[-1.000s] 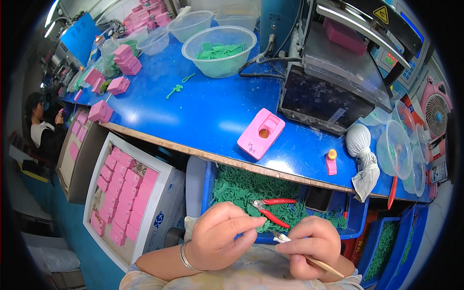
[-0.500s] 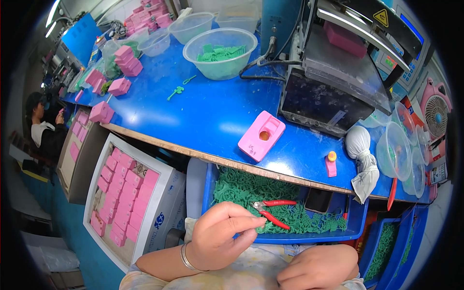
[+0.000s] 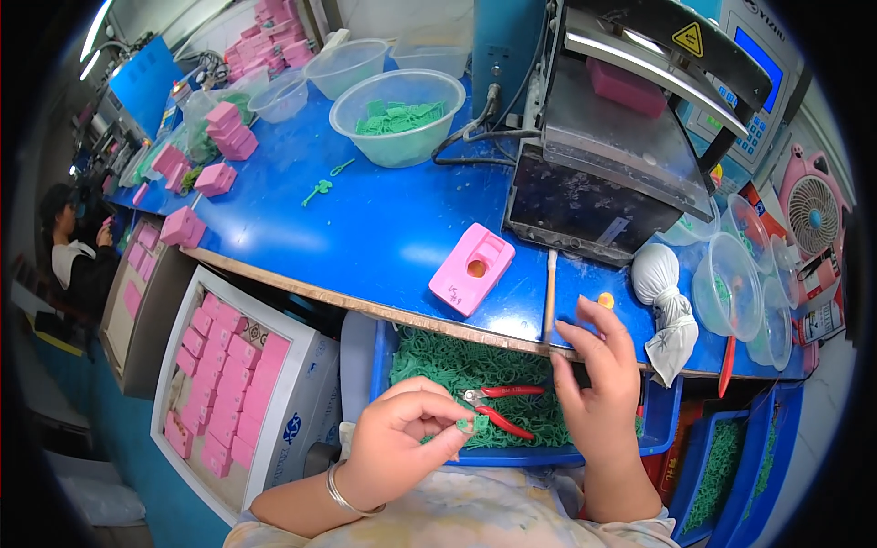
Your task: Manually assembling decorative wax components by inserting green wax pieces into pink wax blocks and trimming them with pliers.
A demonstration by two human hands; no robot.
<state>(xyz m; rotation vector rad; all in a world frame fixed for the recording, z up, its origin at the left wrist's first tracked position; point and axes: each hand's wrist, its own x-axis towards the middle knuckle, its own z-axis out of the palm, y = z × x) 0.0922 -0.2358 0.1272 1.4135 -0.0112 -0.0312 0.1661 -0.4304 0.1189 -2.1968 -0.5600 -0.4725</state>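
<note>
My left hand (image 3: 402, 443) pinches a small green molded piece (image 3: 480, 424) between thumb and fingers, above the blue bin (image 3: 512, 454). My right hand (image 3: 598, 393) is raised over the bin's right part, fingers spread apart. A thin wooden stick (image 3: 551, 292) lies on the blue table, its near end close to the right fingertips; whether they touch I cannot tell. Red-handled cutting pliers (image 3: 502, 413) rest on a heap of green molded strands (image 3: 429, 356) in the bin. On the table near the front edge lies a pink block (image 3: 472, 268) with a round hole.
A dark press machine (image 3: 603, 196) stands at the back right, beside a white cloth bundle (image 3: 662, 306). A clear bowl (image 3: 397, 142) holds green pieces. Pink blocks fill a box (image 3: 219, 384) at the left. Another person (image 3: 68, 242) sits at far left.
My right hand has risen from my lap toward the table edge and spread its fingers. The wooden stick now shows on the table. The whole view has shifted slightly.
</note>
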